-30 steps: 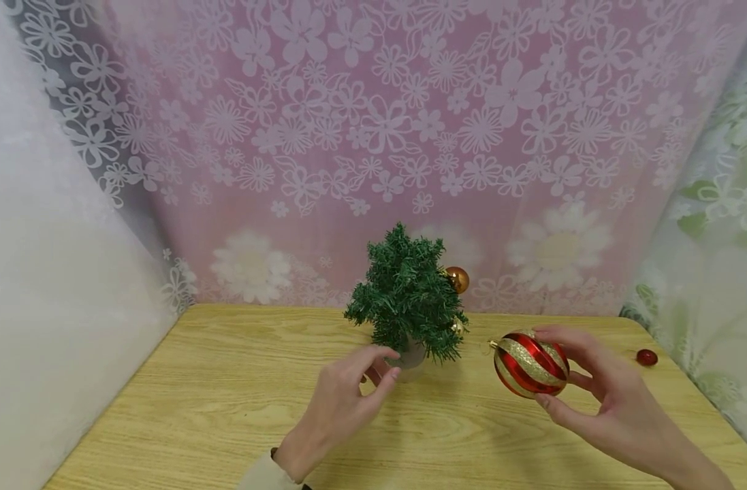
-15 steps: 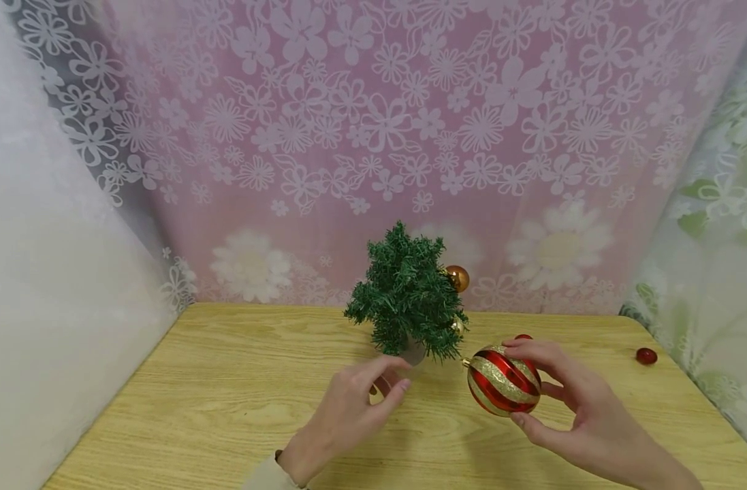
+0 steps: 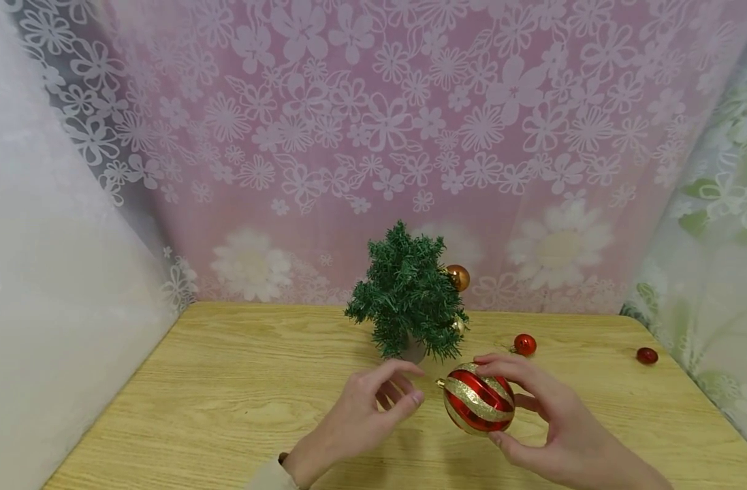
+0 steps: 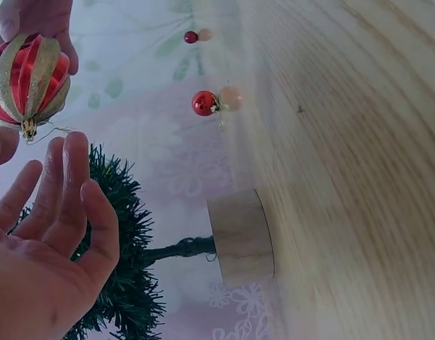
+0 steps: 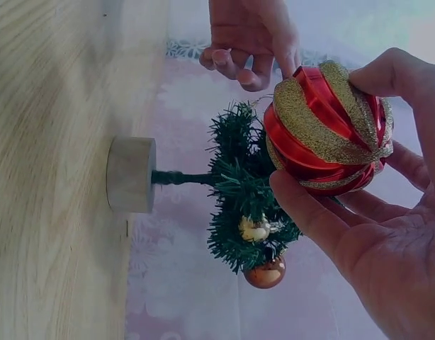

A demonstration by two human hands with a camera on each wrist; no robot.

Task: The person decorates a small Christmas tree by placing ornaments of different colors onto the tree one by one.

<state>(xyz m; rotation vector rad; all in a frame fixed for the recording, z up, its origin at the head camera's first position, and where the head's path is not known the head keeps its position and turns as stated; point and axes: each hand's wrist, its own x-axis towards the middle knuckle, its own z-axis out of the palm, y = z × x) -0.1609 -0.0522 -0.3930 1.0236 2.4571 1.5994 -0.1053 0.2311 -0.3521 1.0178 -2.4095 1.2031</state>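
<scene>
Plainly, the right hand (image 3: pixel 552 420) grips a red bauble (image 3: pixel 479 397) striped glittery gold, left hand (image 3: pixel 368 411) relaxed.

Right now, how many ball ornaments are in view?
5: red-and-gold striped ball in the right hand; shiny copper ball and pale gold ball on the green artificial tree; bright red ball and dark red ball on the wooden table. The tree may hide more.
</scene>
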